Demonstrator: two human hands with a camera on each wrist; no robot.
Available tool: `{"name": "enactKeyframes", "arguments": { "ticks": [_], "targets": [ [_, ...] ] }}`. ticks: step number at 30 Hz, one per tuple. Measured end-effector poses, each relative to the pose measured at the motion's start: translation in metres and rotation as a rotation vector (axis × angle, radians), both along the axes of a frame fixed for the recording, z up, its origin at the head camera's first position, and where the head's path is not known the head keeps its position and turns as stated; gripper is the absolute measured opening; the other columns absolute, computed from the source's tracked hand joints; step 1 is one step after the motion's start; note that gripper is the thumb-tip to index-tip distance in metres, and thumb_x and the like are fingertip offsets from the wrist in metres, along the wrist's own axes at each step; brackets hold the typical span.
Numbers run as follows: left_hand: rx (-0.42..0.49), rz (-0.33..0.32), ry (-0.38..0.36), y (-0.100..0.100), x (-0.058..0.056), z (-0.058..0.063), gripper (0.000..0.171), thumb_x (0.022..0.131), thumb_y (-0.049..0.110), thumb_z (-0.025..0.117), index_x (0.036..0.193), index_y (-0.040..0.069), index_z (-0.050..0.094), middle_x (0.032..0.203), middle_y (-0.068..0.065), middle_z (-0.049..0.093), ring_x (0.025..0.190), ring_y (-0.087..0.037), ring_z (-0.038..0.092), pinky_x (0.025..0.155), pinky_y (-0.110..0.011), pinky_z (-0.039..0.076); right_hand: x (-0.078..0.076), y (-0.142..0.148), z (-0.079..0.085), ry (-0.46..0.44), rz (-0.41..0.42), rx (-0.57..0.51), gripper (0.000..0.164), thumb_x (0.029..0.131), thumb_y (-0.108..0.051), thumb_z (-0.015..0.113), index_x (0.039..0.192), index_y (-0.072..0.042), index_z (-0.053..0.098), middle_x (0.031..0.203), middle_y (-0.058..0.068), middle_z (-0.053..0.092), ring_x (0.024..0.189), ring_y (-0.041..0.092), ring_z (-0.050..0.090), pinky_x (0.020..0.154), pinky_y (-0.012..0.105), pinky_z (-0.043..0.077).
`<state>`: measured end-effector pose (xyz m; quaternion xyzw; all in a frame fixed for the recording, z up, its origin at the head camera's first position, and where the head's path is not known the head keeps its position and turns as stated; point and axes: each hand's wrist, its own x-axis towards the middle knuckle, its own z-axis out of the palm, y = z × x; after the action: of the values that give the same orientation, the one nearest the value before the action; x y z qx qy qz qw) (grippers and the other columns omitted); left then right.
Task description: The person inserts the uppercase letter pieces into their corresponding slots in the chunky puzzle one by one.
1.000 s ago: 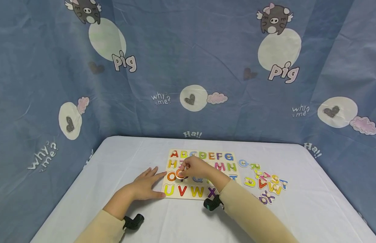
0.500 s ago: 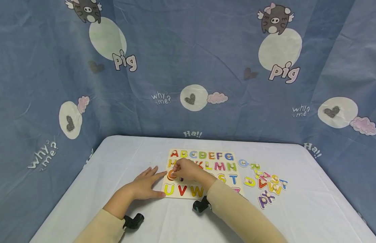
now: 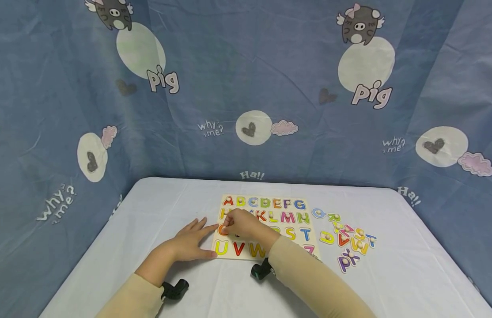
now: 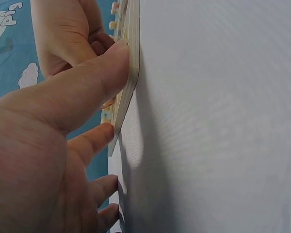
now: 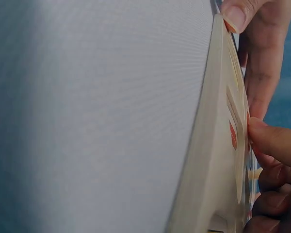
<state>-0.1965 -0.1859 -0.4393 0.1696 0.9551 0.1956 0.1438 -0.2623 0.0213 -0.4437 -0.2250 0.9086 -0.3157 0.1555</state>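
Note:
A wooden alphabet puzzle board [image 3: 279, 210] lies on the white table. My left hand [image 3: 192, 243] rests at its left side with fingers spread, thumb on the near corner and index fingertip at the edge. In the left wrist view that thumb [image 4: 114, 65] lies over the board's edge. My right hand [image 3: 246, 223] reaches across the board and pinches an orange letter O piece [image 3: 221, 230] at the O place, at the left of the third row. Its fingers cover part of the piece. In the right wrist view the right thumb [image 5: 264, 133] is close against the board's face.
Right of the board lie several loose letters, among them a blue Q [image 3: 319, 213], a green R [image 3: 333, 217], a red V [image 3: 343, 240] and a purple P [image 3: 343, 264]. Some overlap. A blue patterned cloth [image 3: 214, 97] hangs behind the table.
My right hand has moved left with the O piece, from beside the O place onto it, and then settled slightly lower. The purple P has come into fuller view. My left hand stays put.

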Motion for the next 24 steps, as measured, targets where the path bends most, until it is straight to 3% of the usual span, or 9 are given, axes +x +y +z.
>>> {"name": "enactKeyframes", "arguments": {
  "ticks": [6, 11, 24],
  "targets": [
    [-0.004, -0.003, -0.001, 0.0, -0.001, 0.001, 0.091, 0.081, 0.061, 0.073, 0.153, 0.016, 0.042, 0.161, -0.027, 0.022, 0.147, -0.052, 0.013, 0.114, -0.069, 0.016, 0.002, 0.004, 0.004, -0.039, -0.012, -0.028, 0.015, 0.09, -0.028, 0.077, 0.083, -0.02, 0.066, 0.075, -0.006, 0.063, 0.067, 0.01, 0.053, 0.066, 0.026, 0.044],
    [-0.008, 0.005, -0.006, 0.001, -0.001, 0.0, 0.09, 0.081, 0.06, 0.074, 0.153, 0.017, 0.043, 0.161, -0.026, 0.022, 0.148, -0.051, 0.013, 0.115, -0.069, 0.015, 0.002, 0.018, 0.011, -0.021, 0.011, -0.027, 0.009, 0.091, -0.028, 0.076, 0.088, -0.022, 0.07, 0.074, -0.002, 0.06, 0.062, 0.011, 0.051, 0.058, 0.025, 0.042],
    [-0.012, 0.035, 0.013, 0.003, 0.002, 0.0, 0.091, 0.078, 0.058, 0.077, 0.152, 0.017, 0.044, 0.161, -0.024, 0.025, 0.148, -0.05, 0.015, 0.114, -0.069, 0.018, 0.018, 0.087, 0.046, -0.018, 0.059, -0.109, 0.005, 0.094, -0.021, 0.072, 0.093, -0.017, 0.071, 0.067, -0.001, 0.046, 0.059, 0.013, 0.039, 0.055, 0.026, 0.035]
  ]
}}
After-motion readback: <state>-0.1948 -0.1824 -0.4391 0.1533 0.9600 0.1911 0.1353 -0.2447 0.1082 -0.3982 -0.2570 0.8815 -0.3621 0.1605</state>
